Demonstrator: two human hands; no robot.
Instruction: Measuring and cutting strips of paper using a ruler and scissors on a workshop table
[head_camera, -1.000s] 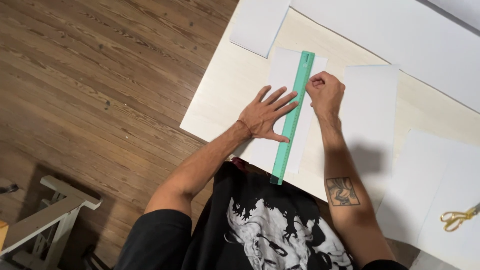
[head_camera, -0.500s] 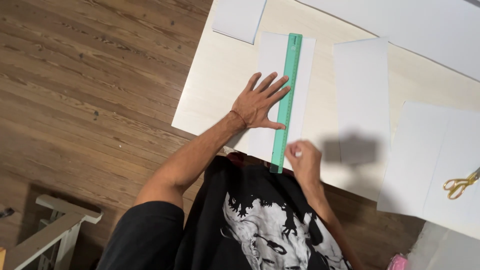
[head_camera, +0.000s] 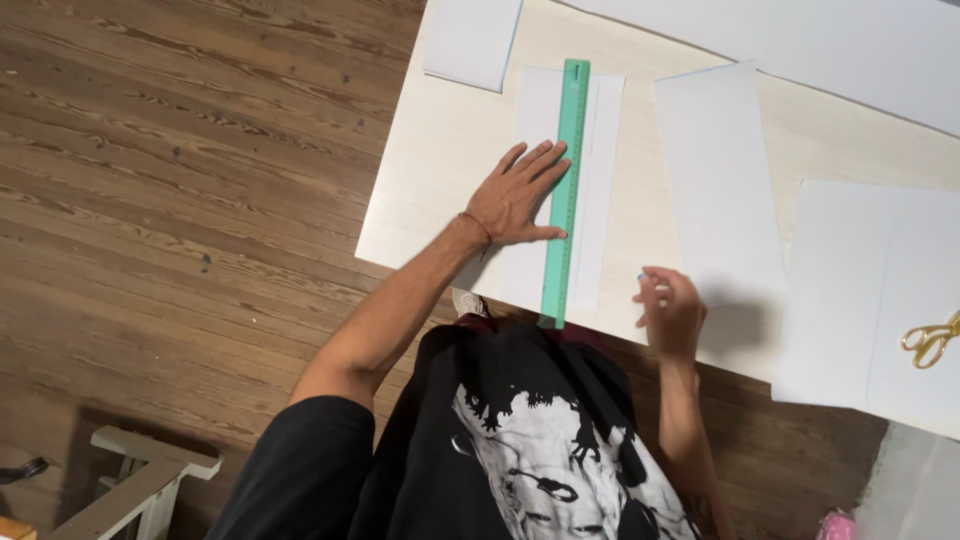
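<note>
While left fingers (head_camera: 540, 165) splay flat pinning the green ruler (head_camera: 565, 190), right fingers (head_camera: 655, 285) curl around something unclear

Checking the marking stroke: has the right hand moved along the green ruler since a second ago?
Yes. The right hand moved from the ruler's far part to beside its near end.

One green ruler (head_camera: 566, 190), one pair of gold scissors (head_camera: 930, 340), two hands, and perhaps six white paper sheets, overlaps making that uncertain.
</note>
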